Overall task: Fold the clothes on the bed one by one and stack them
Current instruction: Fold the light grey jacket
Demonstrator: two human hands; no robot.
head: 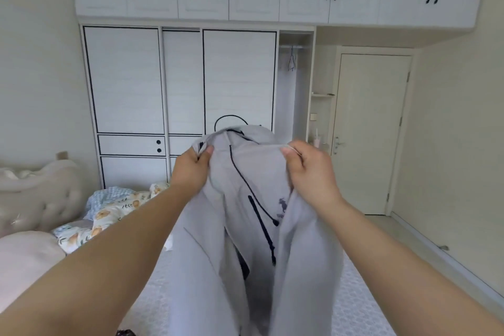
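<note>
Grey, soft jersey fabric is filling the middle of the view: a light grey zip-up hooded jacket with dark trim and drawcords (245, 199) is hanging in the air between the two grips, above the bed with the pale dotted sheet (362, 297). The left hand (191, 169) is pinching one top edge of the jacket, thumb pressed over the cloth and fingers curled behind it. The right hand (311, 172) is gripping the opposite top edge in the same way, with fabric bunched under its curled fingers. The two grips are level with each other and apart, and the hood is rising just above and between them. Below the grips the jacket is drooping in long folds, its dark zip line and a small dark embroidered emblem showing just under the right grip; whether the hem is touching the sheet cannot be told.

To the left of the left grip, a crumpled floral quilt in cream, orange and blue (114, 213) is lying near a tufted cream headboard (38, 194). Beyond the grips a white wardrobe with black-lined sliding doors (125, 79) is standing, and to the right of the right grip a closed cream door (373, 131).
</note>
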